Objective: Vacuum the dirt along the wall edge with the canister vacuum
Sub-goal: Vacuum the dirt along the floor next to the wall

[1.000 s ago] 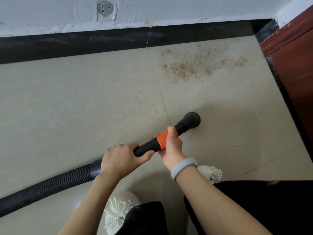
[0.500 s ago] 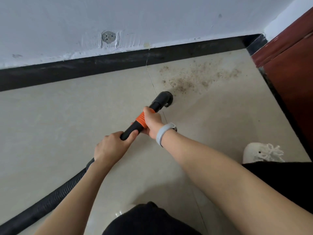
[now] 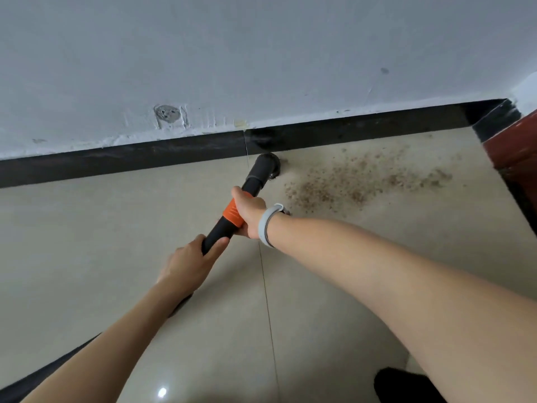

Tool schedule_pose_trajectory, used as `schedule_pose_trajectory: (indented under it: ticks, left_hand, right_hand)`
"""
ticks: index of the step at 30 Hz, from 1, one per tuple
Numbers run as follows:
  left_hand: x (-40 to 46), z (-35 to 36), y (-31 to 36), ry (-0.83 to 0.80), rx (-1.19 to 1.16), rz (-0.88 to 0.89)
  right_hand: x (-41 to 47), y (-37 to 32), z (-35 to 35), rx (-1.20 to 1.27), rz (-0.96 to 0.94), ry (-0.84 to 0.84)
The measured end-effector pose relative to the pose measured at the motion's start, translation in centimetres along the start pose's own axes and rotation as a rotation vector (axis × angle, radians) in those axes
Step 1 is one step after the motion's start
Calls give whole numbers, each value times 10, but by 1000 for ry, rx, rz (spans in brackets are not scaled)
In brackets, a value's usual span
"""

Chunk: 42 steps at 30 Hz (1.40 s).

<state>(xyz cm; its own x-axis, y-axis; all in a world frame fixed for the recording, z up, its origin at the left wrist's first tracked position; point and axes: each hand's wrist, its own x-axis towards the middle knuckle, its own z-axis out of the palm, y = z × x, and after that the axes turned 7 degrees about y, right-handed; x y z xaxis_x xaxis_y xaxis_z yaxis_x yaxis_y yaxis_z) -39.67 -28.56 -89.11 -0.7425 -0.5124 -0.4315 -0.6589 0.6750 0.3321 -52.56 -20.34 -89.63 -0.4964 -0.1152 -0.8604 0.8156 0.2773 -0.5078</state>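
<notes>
A black vacuum wand (image 3: 255, 178) with an orange collar (image 3: 232, 215) reaches toward the wall. Its round nozzle (image 3: 268, 165) sits on the beige floor right at the black baseboard (image 3: 363, 130), at the left edge of a patch of brown dirt (image 3: 357, 181). My right hand (image 3: 250, 212) is shut around the wand at the orange collar. My left hand (image 3: 189, 264) grips the wand lower down, near where the hose begins. The black ribbed hose (image 3: 35, 376) trails to the lower left, mostly hidden behind my left forearm.
A white wall (image 3: 261, 53) with a patched round hole (image 3: 166, 113) rises above the baseboard. A dark red cabinet (image 3: 517, 149) stands at the right by the corner. A floor tile seam (image 3: 266, 286) runs toward me. Something black (image 3: 404, 385) lies at the bottom right.
Both hands pushed the wand forward; the nozzle travelled from mid-floor up to the baseboard beside the dirt. The view moved closer to the wall, and my shoes left the frame.
</notes>
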Motion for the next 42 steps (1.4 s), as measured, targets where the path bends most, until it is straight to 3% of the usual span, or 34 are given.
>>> schedule_pose_trajectory:
  ticks: [7,17,27,42]
  left_hand:
    - [6,3,48,-5,133,-4]
    - [3,21,108,-80,179,-51]
    - [11,45,165,95,259,121]
    - [32,95,273,106,232,350]
  right_hand:
    - [20,-10,-49,165,37,-149]
    - [28,-15,-106,246,3,-133]
    - [31,-35,-167,304,-15,0]
    - [50,-65,-287,203,-51,261]
